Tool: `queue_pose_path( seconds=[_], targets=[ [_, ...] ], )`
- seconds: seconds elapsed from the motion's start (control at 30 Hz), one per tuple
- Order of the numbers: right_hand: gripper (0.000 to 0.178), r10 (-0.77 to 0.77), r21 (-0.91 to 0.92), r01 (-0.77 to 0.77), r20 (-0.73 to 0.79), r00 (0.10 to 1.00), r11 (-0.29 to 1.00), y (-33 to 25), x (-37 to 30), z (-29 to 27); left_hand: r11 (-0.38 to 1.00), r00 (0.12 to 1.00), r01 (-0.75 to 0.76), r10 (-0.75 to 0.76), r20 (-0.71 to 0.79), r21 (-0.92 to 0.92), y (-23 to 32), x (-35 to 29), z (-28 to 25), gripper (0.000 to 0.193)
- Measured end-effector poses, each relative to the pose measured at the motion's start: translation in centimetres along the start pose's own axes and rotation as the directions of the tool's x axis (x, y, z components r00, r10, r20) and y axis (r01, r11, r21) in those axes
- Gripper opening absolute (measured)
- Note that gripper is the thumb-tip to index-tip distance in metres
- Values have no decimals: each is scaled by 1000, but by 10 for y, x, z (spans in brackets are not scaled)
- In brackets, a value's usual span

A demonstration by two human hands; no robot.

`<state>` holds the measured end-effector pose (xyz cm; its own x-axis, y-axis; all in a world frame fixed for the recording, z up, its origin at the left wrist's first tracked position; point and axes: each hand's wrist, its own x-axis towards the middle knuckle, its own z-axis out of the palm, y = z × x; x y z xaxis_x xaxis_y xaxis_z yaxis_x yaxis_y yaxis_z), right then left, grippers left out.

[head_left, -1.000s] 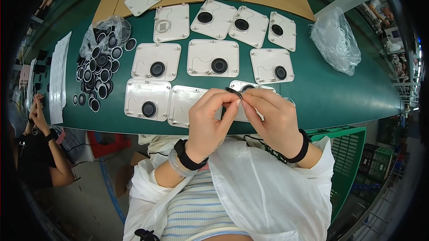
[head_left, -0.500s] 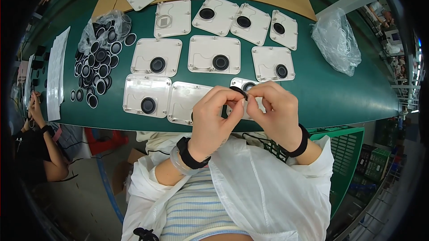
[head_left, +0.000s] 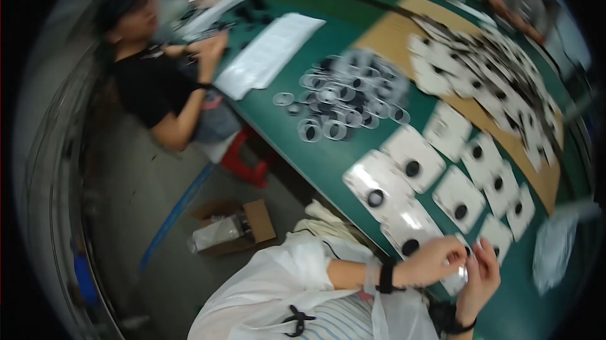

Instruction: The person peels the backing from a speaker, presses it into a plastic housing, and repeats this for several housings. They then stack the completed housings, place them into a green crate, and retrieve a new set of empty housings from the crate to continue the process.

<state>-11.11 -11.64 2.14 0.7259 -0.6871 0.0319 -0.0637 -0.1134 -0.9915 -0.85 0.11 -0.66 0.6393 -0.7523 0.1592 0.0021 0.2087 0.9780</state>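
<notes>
Left hand: fingers pinch the near edge of a white plastic tray.
Right hand: fingers closed on the tray's far side (blurred).
Tray: between both hands' fingertips, just above the green table.
Beyond the fingers: other white trays in rows.

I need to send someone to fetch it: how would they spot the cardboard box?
Start at the long green table, then look down to the grey floor on its near side. The open brown cardboard box sits there past the red stool, the only box on the floor.
</notes>
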Motion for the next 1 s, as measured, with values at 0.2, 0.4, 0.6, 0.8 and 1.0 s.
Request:
queue_pose_path(
  seconds=[0.2, 0.4, 0.6, 0.8, 1.0],
  targets=[
    [20, 53, 13, -55, 138, 989, 998, -5, 3, 5, 964, 974, 228, -223, 50, -138, -3, -7, -19, 10],
    [17, 20, 324, -186, 454, 891, 928, 7, 28, -18, 915, 954, 296, -270, 128, -274, -5, -10, -47, 10],
    [6, -10, 758, -470, 531, 847, 451, -43, 47, 11, 687, 847, 515, -319, 425, -512, 5, 0, -79, 14],
    [7, -116, 392, -20, 321, 940, 920, -85, 65, 55, 713, 873, 488, -388, 297, -504, 53, 18, -143, 19],
    [26, -521, -479, 753, 543, 658, 451, -108, 78, 118, 624, 841, 541, -413, 350, -564, 66, 43, -170, 18]
  ],
)
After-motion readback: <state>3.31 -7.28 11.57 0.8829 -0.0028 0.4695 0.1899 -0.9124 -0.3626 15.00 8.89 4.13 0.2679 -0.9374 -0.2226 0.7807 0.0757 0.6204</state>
